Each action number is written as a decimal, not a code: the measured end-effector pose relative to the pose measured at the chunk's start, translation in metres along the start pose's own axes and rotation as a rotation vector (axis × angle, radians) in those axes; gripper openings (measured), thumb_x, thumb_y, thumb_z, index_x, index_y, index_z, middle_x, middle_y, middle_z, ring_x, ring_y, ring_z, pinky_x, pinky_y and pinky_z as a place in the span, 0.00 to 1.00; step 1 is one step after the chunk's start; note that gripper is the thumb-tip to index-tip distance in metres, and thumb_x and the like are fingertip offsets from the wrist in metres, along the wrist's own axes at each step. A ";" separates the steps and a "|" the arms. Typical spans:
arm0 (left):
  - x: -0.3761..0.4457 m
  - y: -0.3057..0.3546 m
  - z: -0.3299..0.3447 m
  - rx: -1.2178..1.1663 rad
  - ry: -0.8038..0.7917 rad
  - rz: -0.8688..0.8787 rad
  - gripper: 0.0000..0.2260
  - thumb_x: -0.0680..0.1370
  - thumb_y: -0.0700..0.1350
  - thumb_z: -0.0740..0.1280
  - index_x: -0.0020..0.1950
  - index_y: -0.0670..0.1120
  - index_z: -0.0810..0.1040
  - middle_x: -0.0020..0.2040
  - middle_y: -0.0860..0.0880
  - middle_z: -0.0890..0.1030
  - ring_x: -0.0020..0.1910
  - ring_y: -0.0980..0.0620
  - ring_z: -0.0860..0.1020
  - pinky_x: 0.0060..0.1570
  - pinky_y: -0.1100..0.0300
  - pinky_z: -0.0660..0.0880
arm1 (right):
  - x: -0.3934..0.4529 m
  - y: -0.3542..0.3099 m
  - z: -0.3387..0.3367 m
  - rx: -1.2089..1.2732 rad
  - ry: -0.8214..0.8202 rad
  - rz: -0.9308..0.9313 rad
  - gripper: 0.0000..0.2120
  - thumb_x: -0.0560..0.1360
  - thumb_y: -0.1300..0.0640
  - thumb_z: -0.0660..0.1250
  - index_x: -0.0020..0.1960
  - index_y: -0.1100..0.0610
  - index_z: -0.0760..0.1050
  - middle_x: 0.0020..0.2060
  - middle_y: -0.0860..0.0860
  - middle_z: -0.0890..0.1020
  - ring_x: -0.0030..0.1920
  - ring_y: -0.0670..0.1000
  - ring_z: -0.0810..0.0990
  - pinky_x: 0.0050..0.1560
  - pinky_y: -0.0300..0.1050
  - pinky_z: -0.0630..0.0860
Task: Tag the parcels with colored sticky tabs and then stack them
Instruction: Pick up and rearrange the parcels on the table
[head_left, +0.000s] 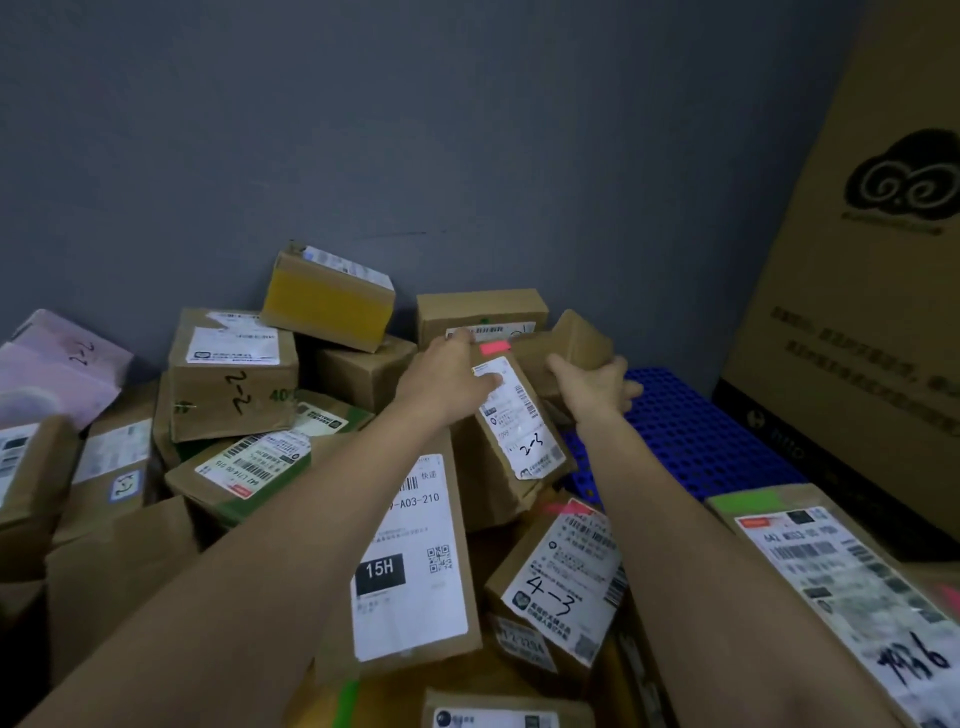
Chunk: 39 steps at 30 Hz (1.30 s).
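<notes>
Brown cardboard parcel with white label and pink sticky tab held tilted over the pile | long axis runs away from the person | left hand pressed on label, right hand clasped at far right edge | blue perforated plastic pallet lies just right, nearer the right hand

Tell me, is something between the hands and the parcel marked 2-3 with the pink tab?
No. The left hand lies directly on the parcel marked 2-3, just below its pink tab. The right hand grips its right side.
</notes>
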<state>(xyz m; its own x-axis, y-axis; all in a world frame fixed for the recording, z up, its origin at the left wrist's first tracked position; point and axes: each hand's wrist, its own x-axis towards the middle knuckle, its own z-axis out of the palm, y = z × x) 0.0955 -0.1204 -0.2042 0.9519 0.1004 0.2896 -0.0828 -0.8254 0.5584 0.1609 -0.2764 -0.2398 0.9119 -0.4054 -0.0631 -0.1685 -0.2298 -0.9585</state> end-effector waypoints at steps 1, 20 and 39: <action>-0.001 -0.001 0.000 -0.003 0.003 -0.013 0.22 0.76 0.51 0.69 0.67 0.47 0.69 0.63 0.48 0.76 0.58 0.48 0.76 0.50 0.56 0.76 | -0.007 -0.006 -0.003 0.006 0.059 -0.098 0.43 0.67 0.48 0.74 0.74 0.57 0.56 0.66 0.59 0.60 0.66 0.61 0.64 0.60 0.52 0.69; -0.138 0.025 -0.140 -1.183 -0.215 -0.281 0.20 0.76 0.62 0.60 0.57 0.50 0.80 0.50 0.48 0.85 0.49 0.50 0.83 0.47 0.51 0.79 | -0.177 -0.024 -0.059 -0.569 0.204 -1.817 0.34 0.72 0.49 0.69 0.72 0.58 0.59 0.62 0.54 0.64 0.65 0.53 0.66 0.76 0.56 0.49; -0.249 -0.038 -0.161 -1.148 -0.073 -0.249 0.34 0.65 0.72 0.65 0.65 0.55 0.74 0.61 0.51 0.79 0.64 0.47 0.74 0.62 0.41 0.70 | -0.305 -0.012 -0.078 0.564 -0.697 -0.175 0.16 0.76 0.55 0.68 0.62 0.49 0.68 0.55 0.54 0.81 0.55 0.54 0.82 0.53 0.57 0.80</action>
<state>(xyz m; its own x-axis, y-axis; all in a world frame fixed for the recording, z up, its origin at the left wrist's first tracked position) -0.1860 -0.0252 -0.1726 0.9909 0.1251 0.0489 -0.0735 0.2007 0.9769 -0.1446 -0.2186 -0.1872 0.9575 0.2632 0.1180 0.0341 0.3030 -0.9524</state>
